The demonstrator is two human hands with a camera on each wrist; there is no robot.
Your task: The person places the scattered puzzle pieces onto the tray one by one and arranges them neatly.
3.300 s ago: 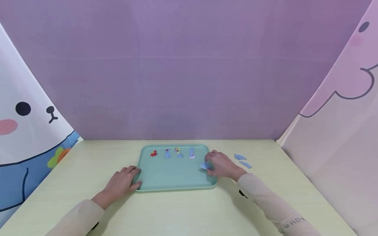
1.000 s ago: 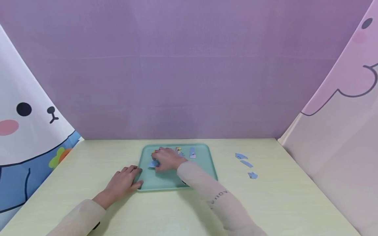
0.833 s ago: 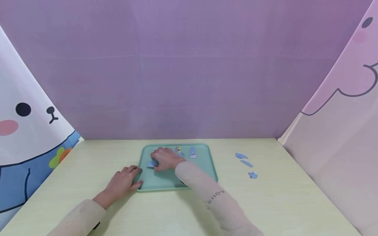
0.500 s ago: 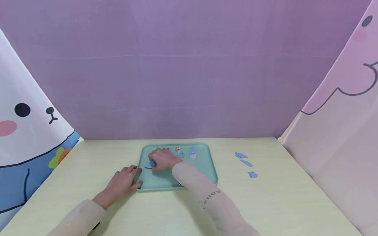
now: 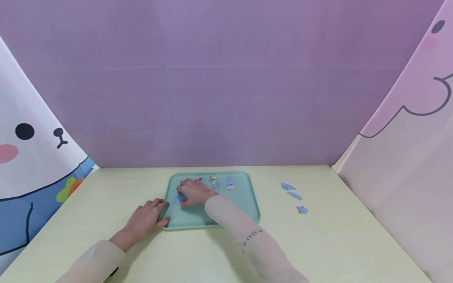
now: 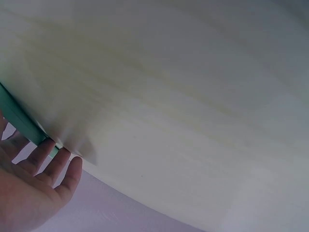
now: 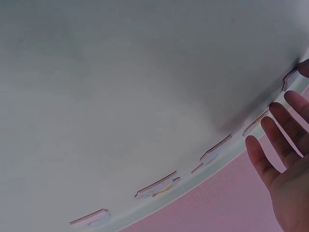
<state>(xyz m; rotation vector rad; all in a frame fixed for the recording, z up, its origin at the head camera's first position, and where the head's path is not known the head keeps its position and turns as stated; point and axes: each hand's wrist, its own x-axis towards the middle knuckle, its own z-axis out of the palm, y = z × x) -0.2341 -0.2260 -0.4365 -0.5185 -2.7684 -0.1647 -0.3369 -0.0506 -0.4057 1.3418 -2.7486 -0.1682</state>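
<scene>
The right hand [image 5: 194,193] pinched a blue cutout [image 5: 177,199] at its fingertips. The relaxed left hand [image 5: 144,219] apparently steadied the tray [image 5: 244,195].

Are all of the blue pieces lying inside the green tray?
No, three blue pieces lie on the table, to the right of the tray.

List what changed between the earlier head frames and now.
The right hand moved left across the pale green rectangular tray, from right side to left, keeping hold of a small flat blue piece. It now hides the red piece from the head view. A jagged flat blue piece shows on the pale yellow table where the beige right sleeve was. Unchanged: left hand on the tray's left edge.
</scene>
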